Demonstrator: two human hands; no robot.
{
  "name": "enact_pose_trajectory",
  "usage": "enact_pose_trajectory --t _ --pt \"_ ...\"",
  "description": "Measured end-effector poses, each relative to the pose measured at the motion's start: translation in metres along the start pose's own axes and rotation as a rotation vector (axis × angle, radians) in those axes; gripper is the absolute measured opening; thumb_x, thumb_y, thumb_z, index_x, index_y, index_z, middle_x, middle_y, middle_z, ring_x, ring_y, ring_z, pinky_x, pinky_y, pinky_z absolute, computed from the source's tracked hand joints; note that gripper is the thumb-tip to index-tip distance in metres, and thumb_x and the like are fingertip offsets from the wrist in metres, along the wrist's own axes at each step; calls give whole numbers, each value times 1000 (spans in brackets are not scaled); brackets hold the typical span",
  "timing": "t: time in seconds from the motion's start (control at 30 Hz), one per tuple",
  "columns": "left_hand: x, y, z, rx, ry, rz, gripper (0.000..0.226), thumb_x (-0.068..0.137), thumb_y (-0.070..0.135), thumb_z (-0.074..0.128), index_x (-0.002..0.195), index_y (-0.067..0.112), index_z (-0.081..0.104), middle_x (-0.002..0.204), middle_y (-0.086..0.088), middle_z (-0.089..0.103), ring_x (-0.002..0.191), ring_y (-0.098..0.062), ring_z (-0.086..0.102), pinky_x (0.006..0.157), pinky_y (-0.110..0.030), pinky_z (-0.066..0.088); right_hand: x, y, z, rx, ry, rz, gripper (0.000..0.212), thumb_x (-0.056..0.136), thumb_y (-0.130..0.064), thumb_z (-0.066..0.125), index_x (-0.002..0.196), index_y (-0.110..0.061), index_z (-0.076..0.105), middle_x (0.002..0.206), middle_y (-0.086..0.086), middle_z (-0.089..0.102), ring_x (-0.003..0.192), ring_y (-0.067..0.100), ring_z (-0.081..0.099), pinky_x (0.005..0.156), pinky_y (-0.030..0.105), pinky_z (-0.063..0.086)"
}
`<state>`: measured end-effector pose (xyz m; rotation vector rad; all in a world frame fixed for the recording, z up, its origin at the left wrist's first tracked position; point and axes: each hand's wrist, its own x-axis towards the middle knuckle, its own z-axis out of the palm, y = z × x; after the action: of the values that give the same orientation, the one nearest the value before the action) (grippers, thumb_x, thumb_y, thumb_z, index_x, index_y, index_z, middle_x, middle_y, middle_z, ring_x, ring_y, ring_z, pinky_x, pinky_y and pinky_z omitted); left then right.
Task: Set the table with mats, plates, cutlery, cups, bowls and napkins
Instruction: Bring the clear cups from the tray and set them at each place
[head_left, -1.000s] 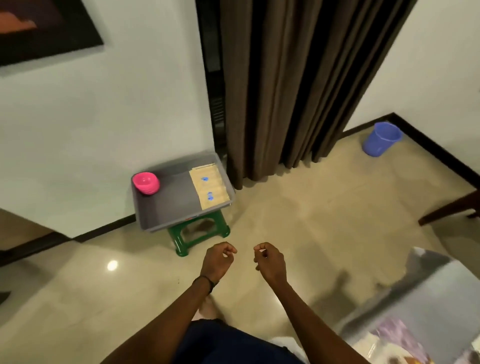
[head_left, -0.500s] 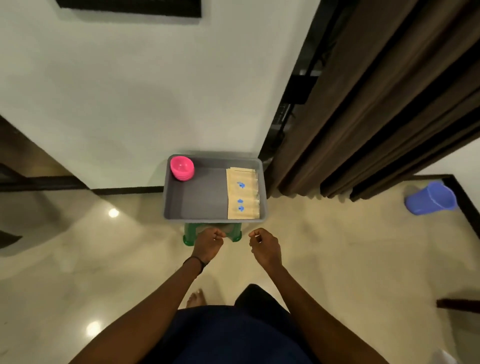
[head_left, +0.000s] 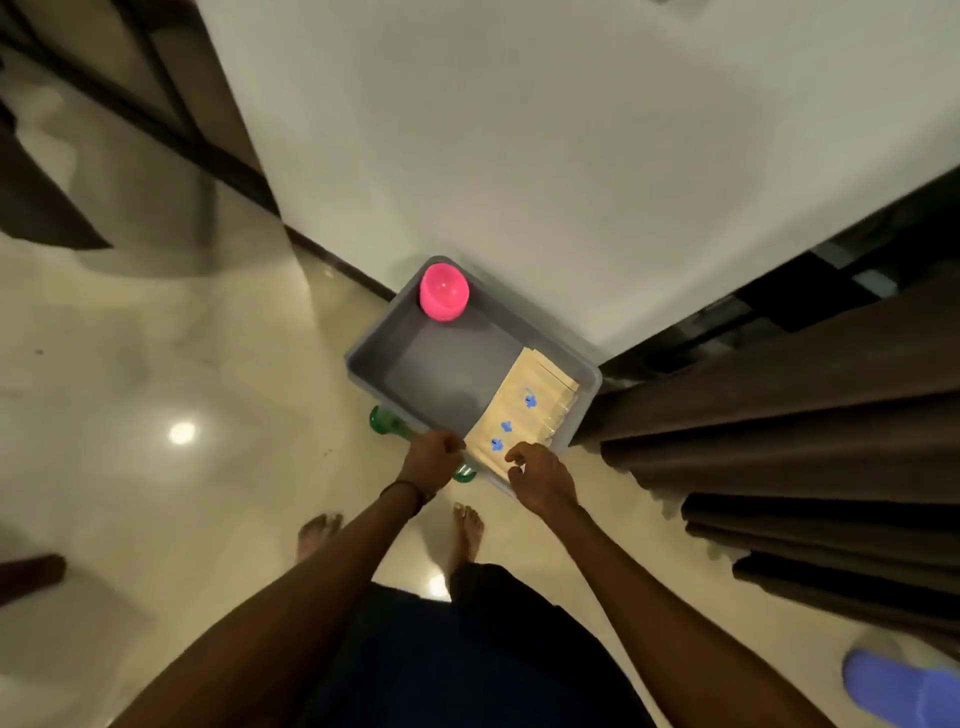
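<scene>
From the head camera, a person stands barefoot on a glossy cream floor, looking down at a grey plastic tray that sits against a white wall on a green stool, of which only parts show beneath the tray's near edge.

A pink bowl stands in the tray's far-left corner, and its thick rim hints at a stack, though the view does not settle that. A pile of tan mats printed with small blue figures lies along the tray's right side, the near end reaching the tray's front rim. The middle of the tray floor is bare grey.

The left hand is at the tray's near rim, just left of the mats, with its fingers curled inward; whether they grip the rim or simply rest there cannot be told. A dark band circles that wrist. The right hand hovers at the near end of the mats, fingers loosely spread and bent, with the index fingertip near or touching the mat edge; it grasps nothing clearly.

Brown curtains hang to the right of the tray. A blue bucket shows at the lower right corner, well apart from the tray. The picture is slightly blurred throughout.
</scene>
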<state>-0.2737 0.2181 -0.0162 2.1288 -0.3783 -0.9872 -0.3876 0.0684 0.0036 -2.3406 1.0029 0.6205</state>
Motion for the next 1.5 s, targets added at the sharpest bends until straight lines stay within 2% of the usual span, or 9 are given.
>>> enact_pose_trajectory --t 0.23,0.43,0.7,0.83,0.97,1.07,1.17,1.33,1.5 --pt "59 15 76 -33 17 -107 32 85 14 66 115 2 63 113 -19 64 108 -33 59 91 -32 43 107 54 -33 -515 -127 -309 31 91 -16 50 121 -25 56 118 3 56 114 26 53 90 41 50" --pt "118 1 124 346 65 -189 48 94 36 51 133 9 43 137 -16 42 126 -34 40 95 -40 41 199 58 -38 -794 -131 -413 34 96 -13 43 128 -23 53 122 6 53 115 31 50 92 43 48" --pt "171 -29 156 285 18 -293 47 97 46 44 135 18 47 135 -16 48 121 -35 51 99 -42 40 261 54 -10 -1028 -189 -542 46 97 -38 46 143 -32 42 151 3 40 141 28 31 110 48 30" --pt "178 -35 172 195 18 -296 41 99 44 43 131 21 51 146 -16 34 112 -37 58 97 -43 42 282 41 -9 -1200 -273 -457 41 88 -43 55 127 -34 51 137 4 48 133 29 36 109 50 25" --pt "184 -36 180 329 -94 -370 42 98 51 40 129 25 52 131 -5 58 123 -34 51 110 -55 25 296 23 -7 -1420 -377 -445 43 86 -53 60 123 -32 58 128 1 58 127 28 46 110 56 20" --pt "197 -40 179 121 -153 -321 40 97 45 51 121 15 58 123 -6 64 111 -31 60 104 -48 40 309 16 -6 -1537 -473 -481 49 86 -62 58 123 -30 61 127 -4 62 125 25 52 111 61 15" --pt "201 -39 173 -4 -176 -285 33 90 24 66 117 5 64 118 -14 66 107 -32 63 87 -36 48 313 10 -7 -1508 -524 -468 50 83 -62 64 123 -32 63 127 -6 62 126 24 53 111 58 18" --pt "190 -41 177 -35 -133 -290 38 76 8 77 113 7 69 118 -11 66 108 -31 63 89 -37 52 303 14 -9 -1371 -448 -491 32 79 -44 78 105 -28 69 111 -2 68 113 24 61 104 47 36" --pt "182 -40 184 -138 -70 -299 19 80 8 72 99 4 73 100 -15 72 94 -32 69 84 -40 57 292 22 -10 -1246 -442 -462 26 74 -20 86 90 -13 66 104 8 70 97 28 68 87 37 54"
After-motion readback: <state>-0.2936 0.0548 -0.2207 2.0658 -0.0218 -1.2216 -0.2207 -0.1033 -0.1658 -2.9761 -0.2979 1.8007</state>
